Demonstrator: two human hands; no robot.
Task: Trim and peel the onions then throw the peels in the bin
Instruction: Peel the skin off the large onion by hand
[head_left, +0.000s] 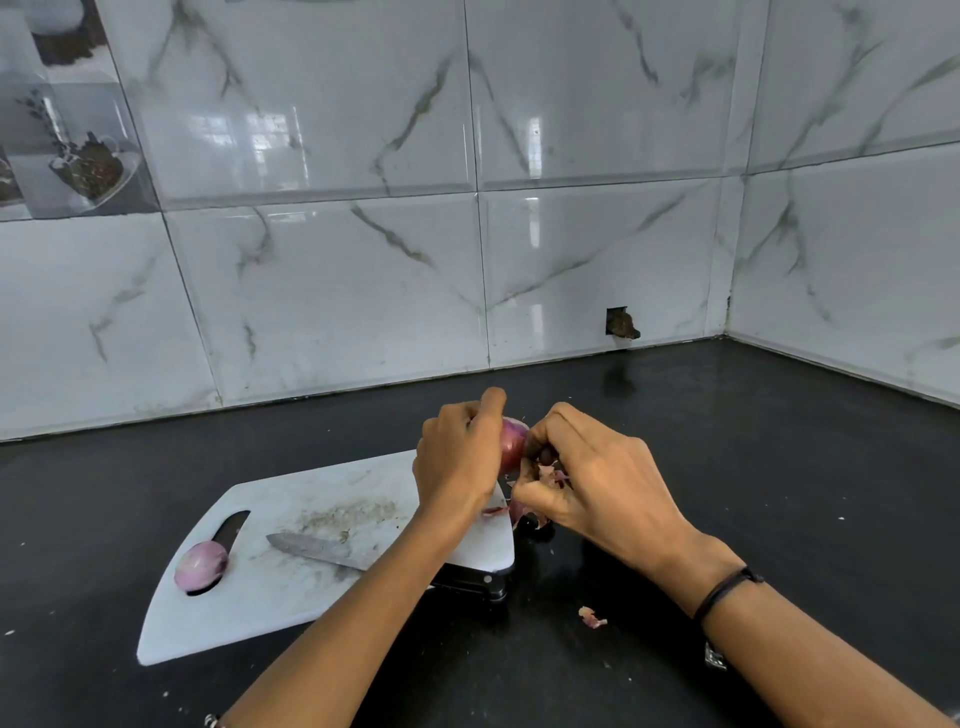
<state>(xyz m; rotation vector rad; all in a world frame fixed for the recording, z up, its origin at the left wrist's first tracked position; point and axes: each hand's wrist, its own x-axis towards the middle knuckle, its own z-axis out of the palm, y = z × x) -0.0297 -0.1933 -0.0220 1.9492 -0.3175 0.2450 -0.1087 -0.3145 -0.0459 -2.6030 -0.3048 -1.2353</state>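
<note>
Red onion (514, 441) held in the air above the right end of the white cutting board (291, 608). The left hand (460, 462) is curled round it, gripping. Right hand (597, 478) touches the onion's right side, fingers bent, pinching loose papery peel (550, 475). More peel scraps (519, 512) hang or lie just below, at the board's edge; cannot tell which.

A second onion (201, 565) – pale, peeled – sits on the board's handle slot at the left end. Knife (317, 550) lies flat on the board, blade pointing left, handle partly hidden by the left forearm.

One peel fragment (591, 617) lies on the black countertop (727, 441), right of the board. Black cord band (724, 590) on the right wrist.
</note>
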